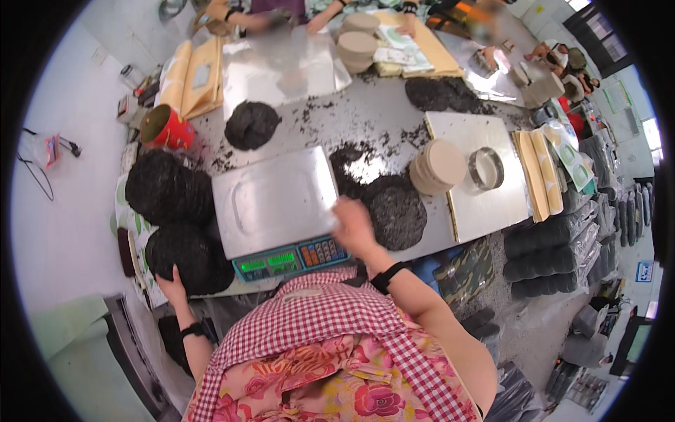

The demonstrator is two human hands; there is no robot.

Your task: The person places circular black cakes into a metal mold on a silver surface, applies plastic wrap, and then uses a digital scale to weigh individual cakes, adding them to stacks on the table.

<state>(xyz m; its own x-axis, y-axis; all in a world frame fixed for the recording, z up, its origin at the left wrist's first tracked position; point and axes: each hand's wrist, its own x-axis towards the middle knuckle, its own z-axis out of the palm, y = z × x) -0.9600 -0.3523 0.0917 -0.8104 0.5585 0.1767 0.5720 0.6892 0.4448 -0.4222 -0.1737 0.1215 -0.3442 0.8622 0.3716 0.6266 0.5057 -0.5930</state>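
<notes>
My left hand (171, 287) rests against the near side of a black, seaweed-like round stack (184, 257), its fingers apart. Behind that stands a second black stack (163, 184). A digital scale (278, 200) with a bare steel pan is in front of me, its green display lit. My right hand (354, 228), smeared by motion, is at the scale's right edge, close to a flat round black cake (396, 214); whether it holds anything cannot be made out. Past the scale lies a smaller black clump (252, 125).
Right of the cake are a stack of beige discs (437, 167) and a metal ring (486, 169) on a board (450, 211). A red can (166, 128) stands far left. Black crumbs litter the table (295, 130). Other people's hands (320, 22) work across it. Bagged dark stacks (548, 257) stand right.
</notes>
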